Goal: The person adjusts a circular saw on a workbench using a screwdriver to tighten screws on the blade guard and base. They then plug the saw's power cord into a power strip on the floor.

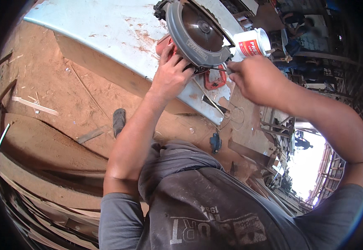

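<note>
A red and grey circular saw lies on its side on a pale, worn tabletop, its round blade facing up under a curved grey guard. My left hand is wrapped around the saw's red body, just below the guard. In my right hand is a screwdriver-like tool with a thin metal shaft, which points left at the saw's lower edge. My fist covers most of its handle, and its tip is hard to make out. The saw's red loop handle sits under the shaft.
Behind my right hand stands a white bucket with a red label. A cord trails over the table's edge. On the dusty floor are a blue power tool and wood strips. Curved boards are stacked at left.
</note>
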`<state>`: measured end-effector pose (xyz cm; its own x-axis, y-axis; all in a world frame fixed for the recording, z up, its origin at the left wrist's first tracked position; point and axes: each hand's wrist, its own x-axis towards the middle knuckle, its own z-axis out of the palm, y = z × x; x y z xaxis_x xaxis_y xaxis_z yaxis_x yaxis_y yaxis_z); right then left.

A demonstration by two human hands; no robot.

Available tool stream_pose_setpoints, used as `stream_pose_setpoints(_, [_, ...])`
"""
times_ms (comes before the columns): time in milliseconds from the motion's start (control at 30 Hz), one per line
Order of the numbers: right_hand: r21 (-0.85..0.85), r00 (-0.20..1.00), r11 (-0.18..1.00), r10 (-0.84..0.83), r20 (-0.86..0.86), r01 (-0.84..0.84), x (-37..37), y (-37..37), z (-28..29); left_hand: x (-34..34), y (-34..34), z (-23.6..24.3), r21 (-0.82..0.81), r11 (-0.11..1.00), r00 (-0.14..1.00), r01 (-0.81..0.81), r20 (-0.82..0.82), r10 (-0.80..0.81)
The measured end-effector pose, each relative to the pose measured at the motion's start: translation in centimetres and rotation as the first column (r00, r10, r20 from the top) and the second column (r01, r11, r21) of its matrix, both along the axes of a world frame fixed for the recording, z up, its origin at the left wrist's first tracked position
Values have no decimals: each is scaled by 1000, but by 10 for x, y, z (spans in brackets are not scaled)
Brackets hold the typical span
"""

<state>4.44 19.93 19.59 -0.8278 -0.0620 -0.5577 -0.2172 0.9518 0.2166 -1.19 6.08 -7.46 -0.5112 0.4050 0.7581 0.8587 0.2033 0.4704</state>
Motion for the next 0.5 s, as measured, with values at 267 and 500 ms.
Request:
stream_pose_setpoints(267, [-214, 818, 799, -574, 3, 562, -11, 15, 9, -4, 3, 0, 15, 1000, 1000, -12, 28, 12])
stream_pose_setpoints(500, [246, 893, 860, 447, 58, -447, 8, -6, 15, -2, 3, -3, 31, 999, 998, 12, 54, -13])
